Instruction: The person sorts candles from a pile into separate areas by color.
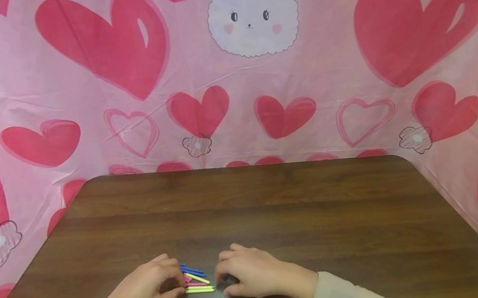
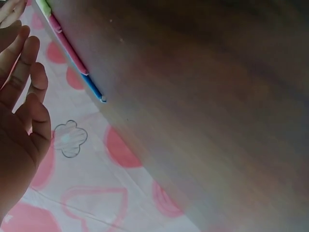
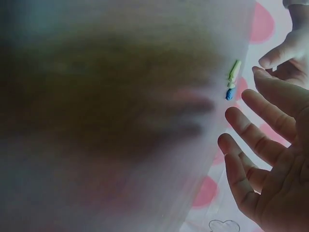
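From the head view, your left hand (image 1: 141, 290) and right hand (image 1: 252, 272) rest on the table (image 1: 306, 211) near its front edge, a little left of the middle, one on each side of a small pile of coloured sticks (image 1: 196, 280). Both sets of fingers bend loosely toward the pile, fingertips at its ends; whether they pinch a stick you cannot tell here. The sticks are thin, blue, pink and yellow-green, lying crossed. A pink cloth (image 1: 329, 65) with hearts and rabbits hangs behind the table's far edge and sides.

In the left wrist view, your left hand (image 2: 21, 111) shows straight, spread fingers holding nothing; the sticks (image 2: 72, 50) lie apart from it.

In the blurred right wrist view, your right hand (image 3: 268, 159) is likewise spread and empty, the sticks (image 3: 232, 79) just beyond its fingertips.
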A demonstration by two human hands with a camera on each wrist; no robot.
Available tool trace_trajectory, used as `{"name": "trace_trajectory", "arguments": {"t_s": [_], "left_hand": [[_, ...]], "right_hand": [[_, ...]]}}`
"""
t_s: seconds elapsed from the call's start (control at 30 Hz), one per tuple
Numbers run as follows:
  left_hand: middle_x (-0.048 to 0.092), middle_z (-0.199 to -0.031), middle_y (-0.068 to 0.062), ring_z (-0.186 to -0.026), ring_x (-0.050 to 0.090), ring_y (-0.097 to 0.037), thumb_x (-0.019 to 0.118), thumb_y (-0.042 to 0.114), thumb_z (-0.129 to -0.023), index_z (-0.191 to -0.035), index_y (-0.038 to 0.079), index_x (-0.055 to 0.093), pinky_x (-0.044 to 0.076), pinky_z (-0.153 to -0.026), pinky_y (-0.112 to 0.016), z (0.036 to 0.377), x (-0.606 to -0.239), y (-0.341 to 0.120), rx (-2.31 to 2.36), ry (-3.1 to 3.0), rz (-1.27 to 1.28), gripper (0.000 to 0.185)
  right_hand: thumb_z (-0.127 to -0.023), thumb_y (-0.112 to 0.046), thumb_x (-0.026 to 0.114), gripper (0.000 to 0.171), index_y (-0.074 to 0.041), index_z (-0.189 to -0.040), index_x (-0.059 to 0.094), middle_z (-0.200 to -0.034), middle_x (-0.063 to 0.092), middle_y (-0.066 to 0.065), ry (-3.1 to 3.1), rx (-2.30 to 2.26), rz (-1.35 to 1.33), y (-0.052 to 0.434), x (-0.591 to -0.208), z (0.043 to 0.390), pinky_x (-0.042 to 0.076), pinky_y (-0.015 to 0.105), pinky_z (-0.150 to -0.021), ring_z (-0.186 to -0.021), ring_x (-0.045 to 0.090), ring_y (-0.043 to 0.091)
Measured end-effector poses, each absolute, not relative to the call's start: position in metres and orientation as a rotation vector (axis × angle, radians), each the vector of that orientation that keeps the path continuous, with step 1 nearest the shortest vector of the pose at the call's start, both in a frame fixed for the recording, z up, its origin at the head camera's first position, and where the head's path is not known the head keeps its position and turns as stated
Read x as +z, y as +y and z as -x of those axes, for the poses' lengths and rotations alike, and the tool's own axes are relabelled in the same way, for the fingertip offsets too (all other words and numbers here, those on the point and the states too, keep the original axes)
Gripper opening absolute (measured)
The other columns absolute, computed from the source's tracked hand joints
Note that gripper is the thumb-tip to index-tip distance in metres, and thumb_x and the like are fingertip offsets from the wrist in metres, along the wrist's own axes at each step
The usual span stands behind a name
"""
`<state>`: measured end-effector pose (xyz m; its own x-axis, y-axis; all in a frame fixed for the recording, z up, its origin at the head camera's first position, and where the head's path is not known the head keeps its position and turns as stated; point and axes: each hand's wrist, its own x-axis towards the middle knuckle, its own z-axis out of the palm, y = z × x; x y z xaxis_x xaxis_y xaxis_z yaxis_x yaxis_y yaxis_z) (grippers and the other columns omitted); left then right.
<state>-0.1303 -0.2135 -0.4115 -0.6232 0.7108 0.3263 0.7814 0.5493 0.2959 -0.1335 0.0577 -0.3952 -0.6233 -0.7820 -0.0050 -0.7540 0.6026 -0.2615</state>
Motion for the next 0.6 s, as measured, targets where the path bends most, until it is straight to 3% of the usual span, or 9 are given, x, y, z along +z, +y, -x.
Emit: {"name": "trace_trajectory", "arguments": {"t_s": [0.6], "left_hand": [[0.054,-0.083,0.024,-0.08,0.045,0.006,0.077,0.024,-0.086,-0.085,0.028,0.069,0.046,-0.066,-0.016,0.134,-0.407,-0.21,-0.684,-2.8,1.286,0.009]], "right_hand": [[-0.084,-0.035,0.077,0.013,-0.031,-0.096,0.072,-0.087,0.056,-0.018,2.656,-0.329,1.266,0.035,-0.403,0.142,0.036,0.013,-0.065,-0.08,0.042,-0.001]]}}
